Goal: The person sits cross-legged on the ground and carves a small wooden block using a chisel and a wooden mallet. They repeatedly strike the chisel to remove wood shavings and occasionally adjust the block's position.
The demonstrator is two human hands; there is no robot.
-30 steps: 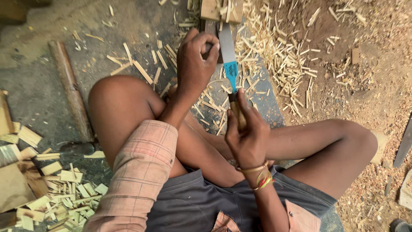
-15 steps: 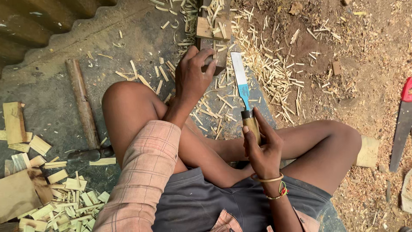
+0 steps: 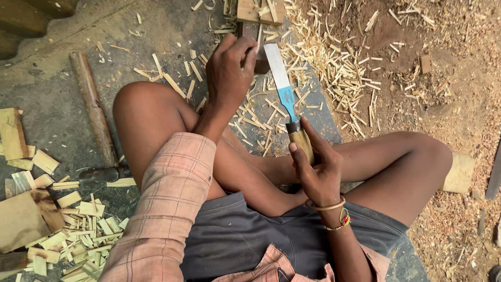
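I sit cross-legged on the ground. My right hand (image 3: pixel 314 168) grips the wooden handle of a flat chisel (image 3: pixel 283 90), whose pale blade with a blue band points away from me. My left hand (image 3: pixel 230 69) reaches forward over my knee and holds a dark wooden block (image 3: pixel 259 58) that stands on a grey stone slab (image 3: pixel 318 112). The chisel blade lies just right of that block, its tip beside my left fingers. Thin wood splinters (image 3: pixel 334 68) cover the slab and the ground around both hands.
A long wooden-handled tool (image 3: pixel 95 112) lies on the ground at the left. Cut wood pieces (image 3: pixel 78 222) are heaped at lower left. A pale wood block (image 3: pixel 259 10) sits at the top, another (image 3: pixel 459 172) by my right knee. Sawdust covers the right side.
My right hand with the chisel has drawn back toward me and lifted the blade. My left hand has stayed on the dark block. The view has shifted slightly.
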